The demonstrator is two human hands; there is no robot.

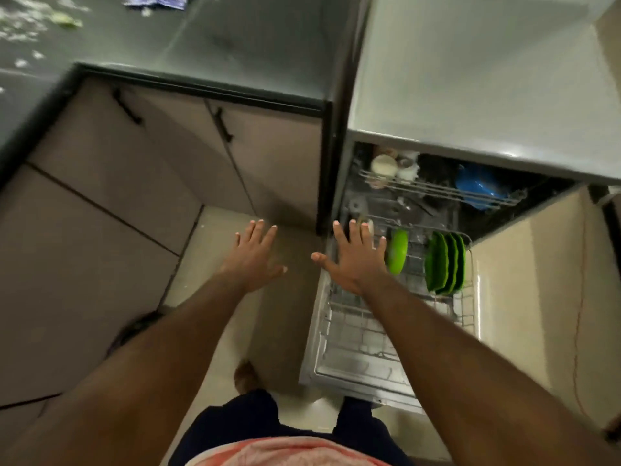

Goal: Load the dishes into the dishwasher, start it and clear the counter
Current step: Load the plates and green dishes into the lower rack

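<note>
The dishwasher (339, 169) stands open at the right, its door (314, 358) folded down. Its lower rack (467, 311) is pulled out and holds a green bowl (398, 252) and several green plates (445, 264) standing on edge. The upper rack (437, 191) carries a blue dish (477, 186) and pale cups (384, 164). My right hand (356, 260) hovers over the left end of the lower rack, fingers spread, holding nothing. My left hand (257, 255) is stretched out over the floor beside the dishwasher, fingers straight and empty.
A dark counter (235, 45) runs along the top left with food scraps (30, 21) and a blue wrapper (156, 1) on it. Beige cabinet doors (100, 183) with black handles stand below. A pale surface (470, 79) tops the dishwasher. My bare foot (247, 376) is on the tiled floor.
</note>
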